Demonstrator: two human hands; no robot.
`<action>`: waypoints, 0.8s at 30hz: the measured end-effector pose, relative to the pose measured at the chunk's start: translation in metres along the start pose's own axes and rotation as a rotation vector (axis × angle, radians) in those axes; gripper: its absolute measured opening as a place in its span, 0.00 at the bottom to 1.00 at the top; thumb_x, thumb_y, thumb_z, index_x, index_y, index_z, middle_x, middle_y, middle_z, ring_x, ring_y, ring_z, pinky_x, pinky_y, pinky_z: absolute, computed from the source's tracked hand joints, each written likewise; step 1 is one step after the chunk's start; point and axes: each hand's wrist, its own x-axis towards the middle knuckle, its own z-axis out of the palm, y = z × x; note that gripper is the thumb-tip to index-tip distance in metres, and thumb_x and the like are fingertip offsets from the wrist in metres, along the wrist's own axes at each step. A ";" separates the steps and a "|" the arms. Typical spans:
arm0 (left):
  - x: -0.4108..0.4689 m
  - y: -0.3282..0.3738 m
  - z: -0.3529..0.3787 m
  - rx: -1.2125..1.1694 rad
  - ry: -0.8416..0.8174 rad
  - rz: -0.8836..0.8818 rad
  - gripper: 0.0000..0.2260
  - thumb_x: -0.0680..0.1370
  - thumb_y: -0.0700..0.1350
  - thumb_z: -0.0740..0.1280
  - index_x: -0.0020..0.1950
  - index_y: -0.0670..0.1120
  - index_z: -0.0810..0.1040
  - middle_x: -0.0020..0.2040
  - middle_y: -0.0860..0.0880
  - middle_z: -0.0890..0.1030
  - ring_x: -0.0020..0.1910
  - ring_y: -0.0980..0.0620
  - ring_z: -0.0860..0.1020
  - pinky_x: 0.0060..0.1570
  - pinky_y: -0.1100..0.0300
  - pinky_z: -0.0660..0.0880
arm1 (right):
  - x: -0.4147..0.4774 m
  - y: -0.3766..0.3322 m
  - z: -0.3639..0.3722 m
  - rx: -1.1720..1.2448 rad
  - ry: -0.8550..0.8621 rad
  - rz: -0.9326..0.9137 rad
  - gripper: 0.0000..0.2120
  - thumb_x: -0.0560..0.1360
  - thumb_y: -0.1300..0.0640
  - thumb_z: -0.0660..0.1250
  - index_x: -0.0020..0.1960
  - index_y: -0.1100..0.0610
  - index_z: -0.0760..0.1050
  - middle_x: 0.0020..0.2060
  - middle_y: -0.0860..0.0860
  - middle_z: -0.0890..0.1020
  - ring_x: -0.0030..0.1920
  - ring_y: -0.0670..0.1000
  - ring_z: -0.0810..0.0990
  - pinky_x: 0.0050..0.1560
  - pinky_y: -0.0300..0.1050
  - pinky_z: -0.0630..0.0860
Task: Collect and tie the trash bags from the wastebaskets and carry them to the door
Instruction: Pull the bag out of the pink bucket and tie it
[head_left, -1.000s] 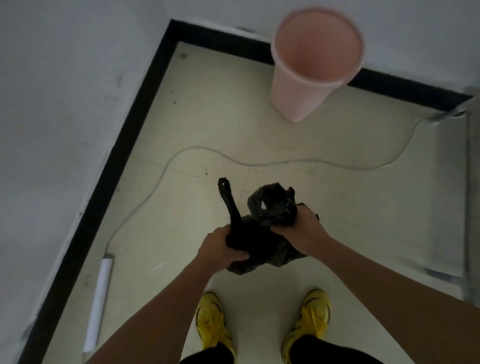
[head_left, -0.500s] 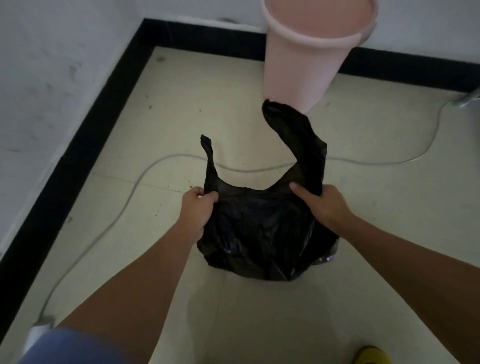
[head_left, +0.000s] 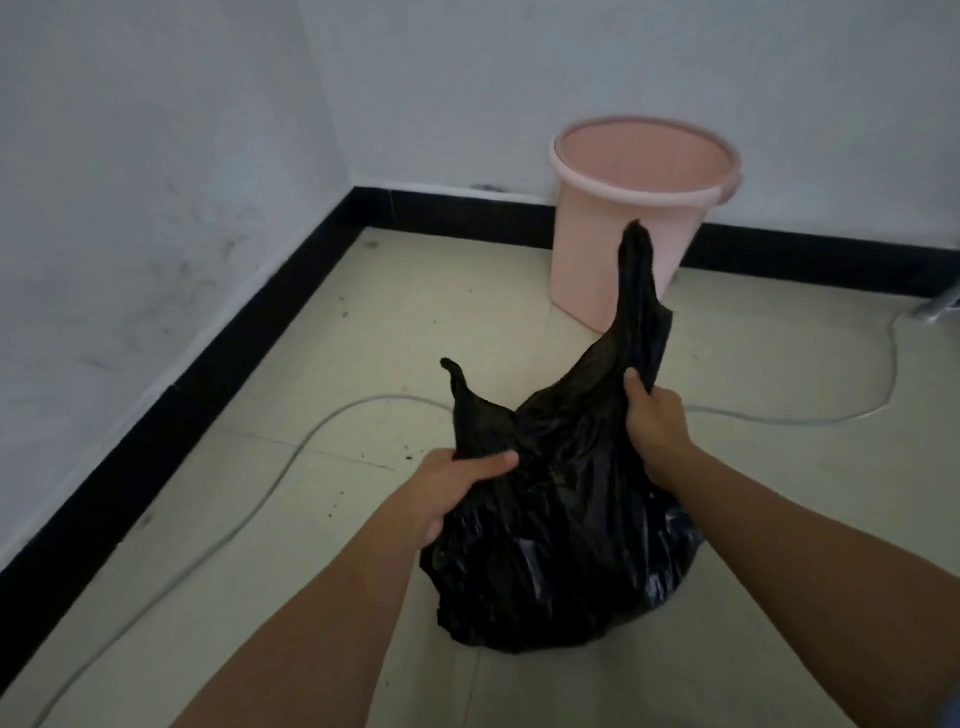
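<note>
- Spread wide since a second ago: the trash bag, then a bunched wad between two close fists, is now opened into a broad black sack with its two handles drawn apart. Its base appears to rest on the floor.
- Trash bag: centre of view, toward 5 o'clock; out of the wastebasket, mouth not yet tied.
- Left handle: short loose tail standing at 11 o'clock of the bag body.
- Right handle: long strip, reaching higher than half a second ago, its tip crossing in front of the wastebasket wall.
- Left hand: fingers and thumb curled round the plastic at the foot of the left handle, at 9 o'clock of the bag.
- Right hand: clamped on gathered plastic below the right handle, at 1 o'clock of the bag, well apart from the left hand.
- Wastebasket: pink, upright, no liner visible inside, at 1 o'clock beyond the bag and close to the black baseboard.
- Cable: pale line on the floor, running from 7 o'clock, passing behind the bag, toward 3 o'clock.
- Reading: collection from this wastebasket looks done, and the separated handles are set up for tying. Crossing them into a knot seems next, and the shorter left tail may leave little slack. Carrying to the door remains.
</note>
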 end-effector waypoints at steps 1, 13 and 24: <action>-0.008 -0.010 0.002 -0.048 0.040 0.028 0.18 0.69 0.41 0.76 0.56 0.38 0.81 0.50 0.40 0.85 0.49 0.41 0.84 0.53 0.49 0.80 | -0.009 0.002 0.004 0.023 0.008 0.005 0.19 0.83 0.45 0.56 0.53 0.61 0.75 0.48 0.56 0.79 0.48 0.56 0.78 0.52 0.48 0.76; -0.032 0.015 -0.020 -0.587 0.240 0.212 0.18 0.79 0.50 0.63 0.64 0.41 0.75 0.55 0.42 0.81 0.56 0.42 0.79 0.63 0.48 0.73 | -0.027 -0.009 -0.015 -0.012 -0.553 0.124 0.37 0.61 0.36 0.78 0.61 0.58 0.80 0.54 0.51 0.85 0.54 0.54 0.84 0.61 0.50 0.77; -0.027 0.010 -0.006 -0.261 0.376 0.339 0.11 0.77 0.41 0.69 0.56 0.37 0.78 0.47 0.43 0.82 0.45 0.46 0.81 0.48 0.56 0.77 | -0.036 -0.019 -0.008 -0.167 -0.345 0.007 0.10 0.74 0.70 0.63 0.52 0.66 0.80 0.49 0.63 0.83 0.48 0.62 0.82 0.56 0.57 0.79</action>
